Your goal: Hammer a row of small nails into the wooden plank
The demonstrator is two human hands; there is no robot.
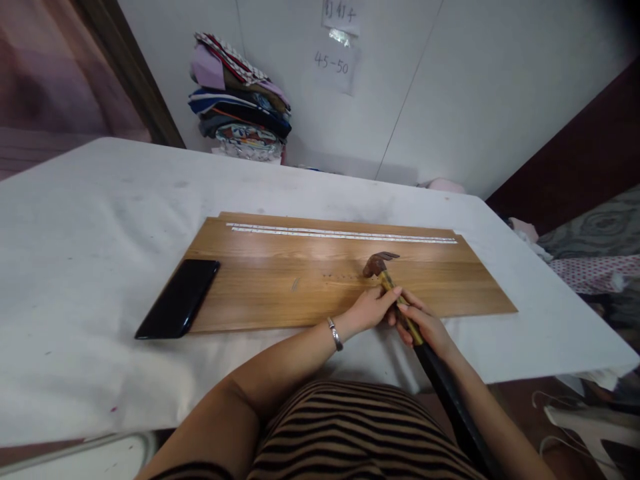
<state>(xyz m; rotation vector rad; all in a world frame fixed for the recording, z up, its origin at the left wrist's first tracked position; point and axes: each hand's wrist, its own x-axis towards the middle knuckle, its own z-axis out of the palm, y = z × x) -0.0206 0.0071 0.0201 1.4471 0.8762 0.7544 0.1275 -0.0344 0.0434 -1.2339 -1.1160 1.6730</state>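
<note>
A claw hammer with a rusty head, yellow upper shaft and long black grip lies slantwise over the near edge of a wooden board. My left hand, with a metal bracelet at the wrist, closes on the shaft just below the head, its thumb across it. Right behind it, my right hand is wrapped round the yellow shaft. Left of the hammer head, a short row of small dark marks or nails runs along the board; which they are, I cannot tell. A few thin nail-like pieces lie farther left.
Two white measuring strips run along the board's far side. A black phone-like slab overlaps its left end. The white-covered table extends around it. Folded clothes are stacked against the wall at the back.
</note>
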